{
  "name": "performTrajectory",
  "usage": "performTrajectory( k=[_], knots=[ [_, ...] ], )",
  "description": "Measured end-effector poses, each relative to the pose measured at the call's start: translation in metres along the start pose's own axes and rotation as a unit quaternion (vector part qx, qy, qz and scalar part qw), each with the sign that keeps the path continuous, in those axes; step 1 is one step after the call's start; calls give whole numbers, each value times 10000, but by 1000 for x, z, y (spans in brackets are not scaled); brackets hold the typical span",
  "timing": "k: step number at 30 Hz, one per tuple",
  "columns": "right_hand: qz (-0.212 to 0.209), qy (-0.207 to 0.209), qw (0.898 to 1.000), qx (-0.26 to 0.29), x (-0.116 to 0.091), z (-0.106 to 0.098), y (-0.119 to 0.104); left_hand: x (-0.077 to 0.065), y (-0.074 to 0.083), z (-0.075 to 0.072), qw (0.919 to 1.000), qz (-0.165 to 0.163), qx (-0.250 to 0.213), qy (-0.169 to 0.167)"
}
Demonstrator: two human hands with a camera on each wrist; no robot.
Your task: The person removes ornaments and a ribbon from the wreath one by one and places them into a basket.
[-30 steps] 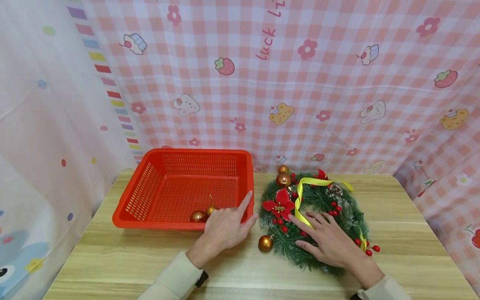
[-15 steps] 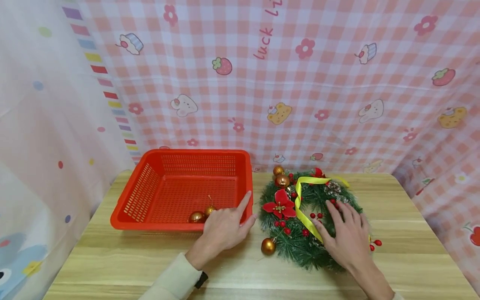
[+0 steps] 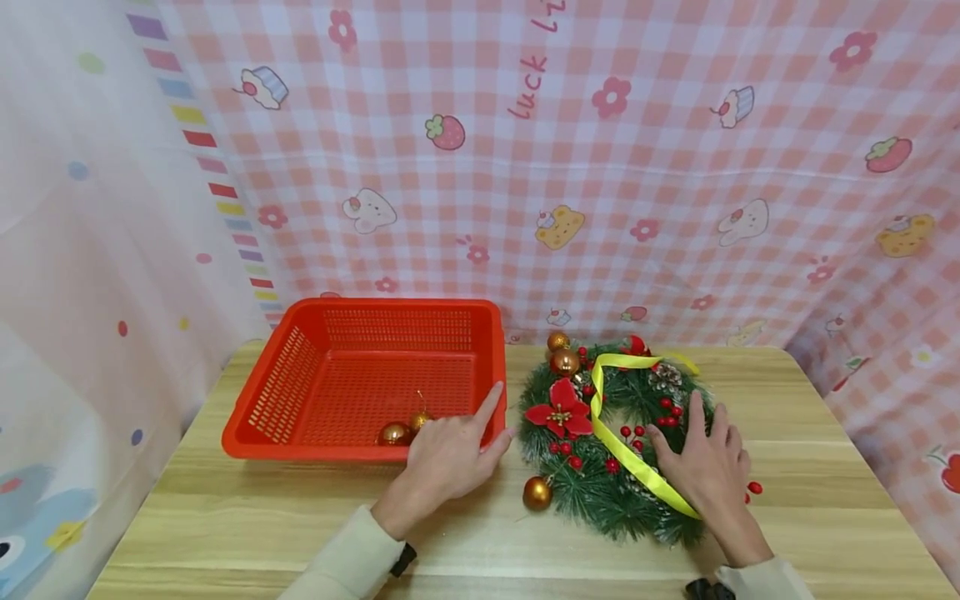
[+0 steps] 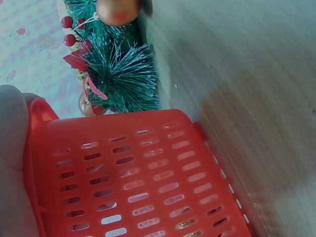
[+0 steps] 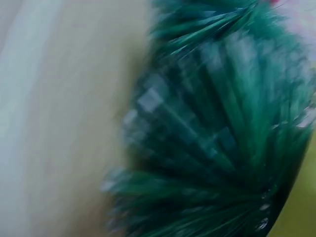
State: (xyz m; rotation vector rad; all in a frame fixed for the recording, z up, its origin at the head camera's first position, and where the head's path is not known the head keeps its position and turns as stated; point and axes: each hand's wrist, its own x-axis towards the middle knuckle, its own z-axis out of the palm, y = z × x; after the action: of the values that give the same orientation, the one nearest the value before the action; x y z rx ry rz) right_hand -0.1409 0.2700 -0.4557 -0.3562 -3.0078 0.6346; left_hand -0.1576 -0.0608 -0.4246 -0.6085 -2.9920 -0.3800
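A green Christmas wreath (image 3: 592, 500) lies on the right, trimmed with a red poinsettia (image 3: 558, 410), red berries, pinecones and gold balls. A yellow ribbon (image 3: 626, 458) runs loosely over it, its lower part passing beside my right hand (image 3: 708, 467), which spreads over the wreath's right side with thumb and fingers apart. In the right wrist view, blurred green needles (image 5: 212, 123) fill the middle, and a yellow strip shows at lower right. My left hand (image 3: 447, 462) rests at the near right corner of a red plastic basket (image 3: 300, 451), forefinger along its rim; its other fingers are partly hidden.
Two gold baubles (image 3: 395, 433) lie inside the basket near the left hand. Another gold bauble (image 3: 537, 493) sits at the wreath's lower left, on the wooden table (image 3: 480, 550). A pink checked curtain (image 3: 480, 183) hangs close behind the table.
My right hand has moved right across the wreath, from beside the ribbon to the right side. More of the ribbon's lower part is uncovered. The left hand stays on the basket.
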Motion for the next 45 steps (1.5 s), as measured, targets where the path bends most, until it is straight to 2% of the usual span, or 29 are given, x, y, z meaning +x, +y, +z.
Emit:
performTrajectory(
  k=[5, 10, 18, 22, 24, 27, 29, 31, 33, 35, 37, 41, 45],
  knots=[
    [-475, 250, 9980, -319, 5, 4, 10, -1, 1, -1, 10000, -43, 23, -18],
    [-893, 264, 9951, -321, 12, 5, 16, -2, 1, -2, 10000, -86, 15, -9],
    [-1147, 173, 9929, -273, 19, 6, 20, -3, -1, 0, 9997, -6, -225, -3],
    [-1144, 84, 9929, -310, 19, 8, 20, -4, 1, -3, 9990, 31, -386, 216],
    [-1153, 69, 9927, -346, 19, 9, 20, -6, 5, -6, 9974, 157, -481, 506],
    [-1158, 70, 9926, -371, 19, 9, 20, -10, 16, -8, 9876, 652, -832, 1158],
    [-1135, 65, 9928, -379, 18, 9, 20, -13, 26, -7, 9737, 1129, -1188, 1583],
    [-1105, 54, 9931, -386, 18, 8, 20, -17, 37, -4, 9582, 1524, -1636, 1787],
    [-1073, 36, 9935, -378, 18, 8, 20, -21, 47, 1, 9477, 1709, -2072, 1722],
    [-1053, 19, 9937, -370, 18, 8, 19, -24, 55, 6, 9447, 1676, -2383, 1506],
    [-1041, 18, 9939, -362, 19, 7, 19, -26, 61, 13, 9473, 1475, -2588, 1177],
    [-1027, 45, 9940, -371, 21, 7, 19, -25, 67, 28, 9573, 1134, -2537, 801],
    [-1002, 9, 9943, -375, 23, 5, 19, -24, 70, 43, 9573, 1099, -2497, 957]
  ],
)
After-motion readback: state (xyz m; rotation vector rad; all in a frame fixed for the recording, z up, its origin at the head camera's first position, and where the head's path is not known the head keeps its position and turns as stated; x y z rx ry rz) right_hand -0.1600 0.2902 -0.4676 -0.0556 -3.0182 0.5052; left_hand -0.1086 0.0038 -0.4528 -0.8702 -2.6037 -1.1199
